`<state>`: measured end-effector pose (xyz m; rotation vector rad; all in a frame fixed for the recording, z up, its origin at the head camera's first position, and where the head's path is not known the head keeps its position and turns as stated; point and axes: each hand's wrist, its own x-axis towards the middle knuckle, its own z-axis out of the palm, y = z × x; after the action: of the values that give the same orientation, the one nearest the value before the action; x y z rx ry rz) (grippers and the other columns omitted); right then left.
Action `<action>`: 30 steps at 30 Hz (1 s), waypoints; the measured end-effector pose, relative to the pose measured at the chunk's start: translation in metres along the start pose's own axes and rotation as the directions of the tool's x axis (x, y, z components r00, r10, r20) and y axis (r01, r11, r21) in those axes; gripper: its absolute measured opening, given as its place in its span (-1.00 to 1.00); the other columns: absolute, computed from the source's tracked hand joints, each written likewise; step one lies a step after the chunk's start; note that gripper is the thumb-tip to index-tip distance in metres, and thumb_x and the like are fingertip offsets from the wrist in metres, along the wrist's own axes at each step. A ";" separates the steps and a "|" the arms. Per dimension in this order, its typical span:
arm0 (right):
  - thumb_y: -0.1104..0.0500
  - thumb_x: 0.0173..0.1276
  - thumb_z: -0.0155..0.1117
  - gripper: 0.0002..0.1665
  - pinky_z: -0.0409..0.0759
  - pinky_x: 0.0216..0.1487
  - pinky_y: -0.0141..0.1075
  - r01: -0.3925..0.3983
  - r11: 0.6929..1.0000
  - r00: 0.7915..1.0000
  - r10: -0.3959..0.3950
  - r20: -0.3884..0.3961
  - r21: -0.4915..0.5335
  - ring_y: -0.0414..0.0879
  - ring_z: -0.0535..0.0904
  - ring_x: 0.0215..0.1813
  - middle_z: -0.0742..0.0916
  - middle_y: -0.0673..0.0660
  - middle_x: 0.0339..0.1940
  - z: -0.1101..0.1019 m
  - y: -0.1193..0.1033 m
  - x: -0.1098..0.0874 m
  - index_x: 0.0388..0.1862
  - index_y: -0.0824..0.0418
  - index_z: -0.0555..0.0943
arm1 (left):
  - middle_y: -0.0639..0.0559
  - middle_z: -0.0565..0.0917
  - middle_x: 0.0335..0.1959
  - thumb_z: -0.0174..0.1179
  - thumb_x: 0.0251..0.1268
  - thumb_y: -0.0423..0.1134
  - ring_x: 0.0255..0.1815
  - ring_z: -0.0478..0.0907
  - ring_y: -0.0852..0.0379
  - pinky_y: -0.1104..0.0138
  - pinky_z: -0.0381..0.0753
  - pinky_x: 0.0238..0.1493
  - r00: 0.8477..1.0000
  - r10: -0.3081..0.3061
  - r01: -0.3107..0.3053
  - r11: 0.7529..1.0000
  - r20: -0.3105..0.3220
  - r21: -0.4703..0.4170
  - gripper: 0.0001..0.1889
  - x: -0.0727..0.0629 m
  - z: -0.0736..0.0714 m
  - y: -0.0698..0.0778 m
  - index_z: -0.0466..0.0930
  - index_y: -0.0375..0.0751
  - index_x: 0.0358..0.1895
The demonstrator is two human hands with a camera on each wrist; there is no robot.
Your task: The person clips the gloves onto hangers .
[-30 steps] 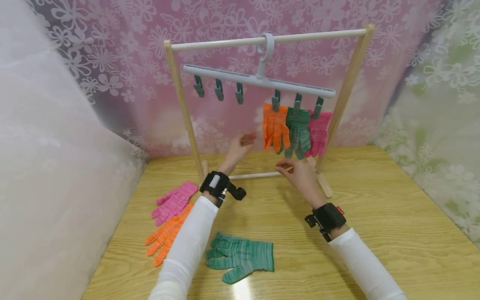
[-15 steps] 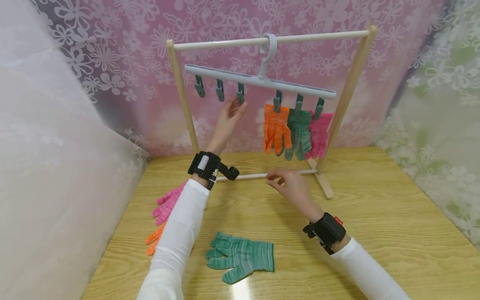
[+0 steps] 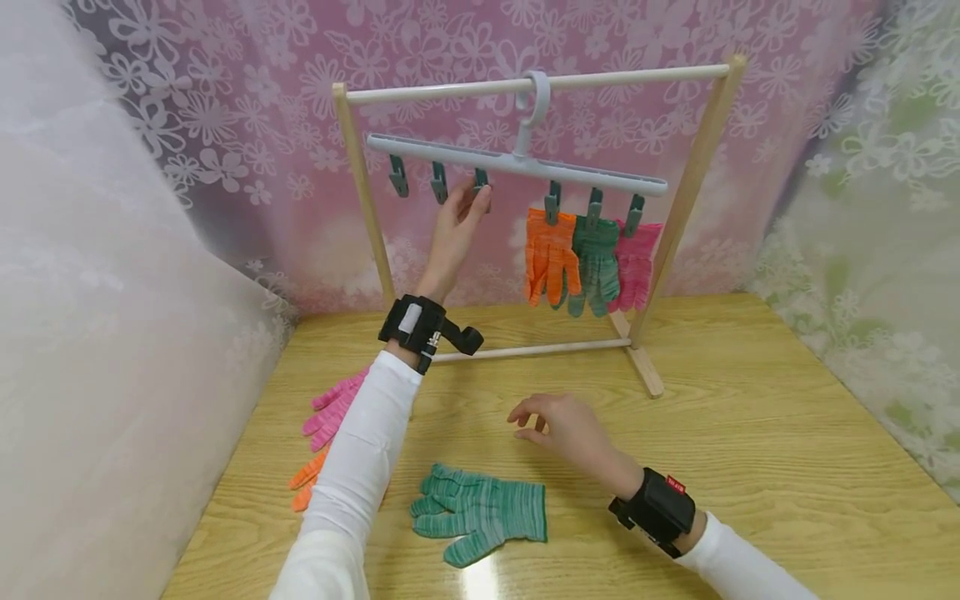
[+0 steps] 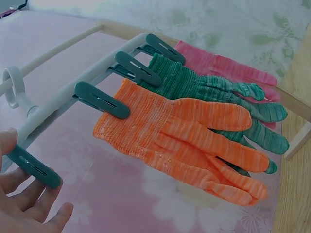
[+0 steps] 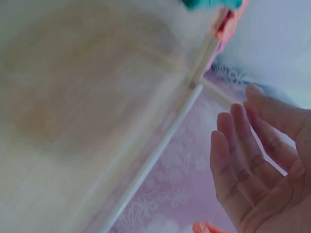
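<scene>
- Your left grip (image 3: 452, 237) pinches a dark-green clip (image 4: 38, 164) under the hanger (image 3: 600, 176).
- Your right grip (image 3: 573, 429), thumb and fingers apart, hovers over the worktop (image 3: 750, 417) near the green knit glove (image 3: 487, 507) lying there.

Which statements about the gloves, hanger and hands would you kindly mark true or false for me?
1. The left hand pinches a clip that holds no glove. True.
2. The hanger bears a hanging orange glove, a hanging green glove and a hanging pink glove. True.
3. The hanging orange glove is between the other two. False: the hanging green glove is.
4. The right hand holds nothing. True.
5. The glove lying nearest the right hand is pink. False: it is the tabletop green glove.
</scene>
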<state>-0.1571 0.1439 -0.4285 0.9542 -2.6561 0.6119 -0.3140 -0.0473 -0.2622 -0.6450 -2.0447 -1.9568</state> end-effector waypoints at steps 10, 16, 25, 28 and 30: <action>0.12 0.14 0.62 -0.81 0.39 -0.51 -0.58 0.067 0.993 0.984 -0.081 0.159 0.092 -0.43 0.42 -0.51 0.70 -0.12 -0.41 0.011 -0.023 -0.027 -0.27 0.02 0.77 | -0.11 0.49 0.40 0.00 0.65 -0.13 0.41 0.41 0.07 0.38 0.40 0.40 0.999 0.032 -0.032 0.999 -0.021 -0.023 -0.45 -0.001 0.001 0.002 0.21 -0.23 0.56; 0.01 0.12 0.62 -0.71 0.52 -0.39 -0.57 0.071 0.985 0.954 -0.114 0.279 0.160 -0.40 0.58 -0.37 0.73 -0.10 -0.30 0.017 -0.031 -0.034 -0.20 0.05 0.80 | -0.13 0.53 0.36 0.00 0.65 -0.15 0.39 0.43 0.09 0.38 0.42 0.38 0.998 0.056 -0.056 0.998 -0.009 -0.030 -0.50 -0.002 0.003 0.005 0.30 -0.24 0.51; 0.00 0.06 0.65 -0.65 0.56 -0.34 -0.52 0.049 0.984 0.928 -0.108 0.358 0.169 -0.39 0.59 -0.31 0.69 -0.12 -0.30 0.024 -0.033 -0.032 -0.17 0.02 0.79 | -0.22 0.57 0.30 0.01 0.64 -0.17 0.33 0.49 0.01 0.35 0.45 0.36 0.996 0.085 -0.084 0.996 0.011 -0.035 -0.57 -0.004 0.004 0.003 0.42 -0.29 0.40; 0.03 0.04 0.66 -0.66 0.56 -0.34 -0.52 0.062 0.986 0.925 -0.116 0.361 0.158 -0.36 0.60 -0.30 0.68 -0.10 -0.29 0.023 -0.032 -0.029 -0.19 0.03 0.78 | -0.20 0.57 0.30 0.00 0.65 -0.18 0.33 0.49 0.02 0.36 0.46 0.35 0.996 0.088 -0.087 0.996 0.013 -0.033 -0.58 -0.004 0.004 0.003 0.42 -0.29 0.41; 0.06 0.03 0.66 -0.65 0.57 -0.33 -0.51 0.083 0.987 0.923 -0.129 0.362 0.139 -0.32 0.61 -0.29 0.68 -0.07 -0.29 0.021 -0.031 -0.027 -0.19 0.03 0.77 | -0.19 0.58 0.29 0.00 0.65 -0.17 0.32 0.49 0.03 0.36 0.46 0.34 0.996 0.085 -0.084 0.996 0.014 -0.034 -0.58 -0.004 0.004 0.004 0.42 -0.29 0.40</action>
<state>-0.1185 0.1278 -0.4475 1.3611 -2.8892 0.6271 -0.3080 -0.0436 -0.2610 -0.7434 -1.9634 -1.9481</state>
